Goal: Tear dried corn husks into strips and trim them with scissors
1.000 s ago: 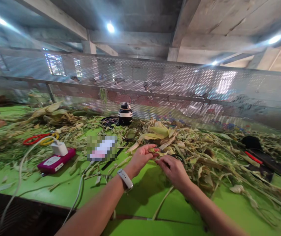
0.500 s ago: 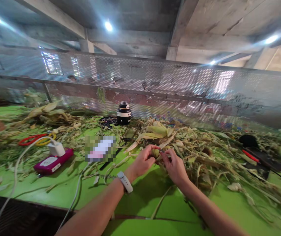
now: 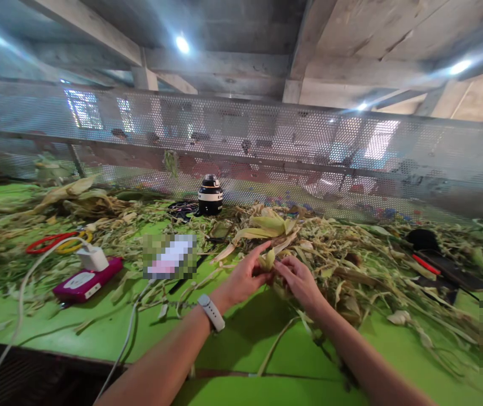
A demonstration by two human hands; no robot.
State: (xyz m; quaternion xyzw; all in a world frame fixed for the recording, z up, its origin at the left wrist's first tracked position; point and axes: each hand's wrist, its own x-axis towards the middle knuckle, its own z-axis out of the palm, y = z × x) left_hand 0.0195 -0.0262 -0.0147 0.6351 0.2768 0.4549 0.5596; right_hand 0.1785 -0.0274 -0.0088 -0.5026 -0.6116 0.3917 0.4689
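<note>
My left hand (image 3: 244, 276) and my right hand (image 3: 298, 281) meet over a green table (image 3: 241, 338) and together grip a small pale green corn husk piece (image 3: 267, 260). My left fingers curl under it, with the forefinger stretched along its top. My right thumb and fingers pinch its right side. A white watch (image 3: 211, 312) sits on my left wrist. A heap of dry corn husks and stalks (image 3: 351, 265) lies right behind and to the right of both hands.
A magenta power bank (image 3: 87, 280) with a white charger and cable lies at left, beside red and yellow scissors (image 3: 53, 242). A black and white jar (image 3: 210, 194) stands by the perforated metal fence (image 3: 267, 152). Black tools with red handles (image 3: 436, 262) lie at right.
Both hands have lifted the husk piece slightly and drawn closer together. The other person's hand at the far left edge has slid out of view.
</note>
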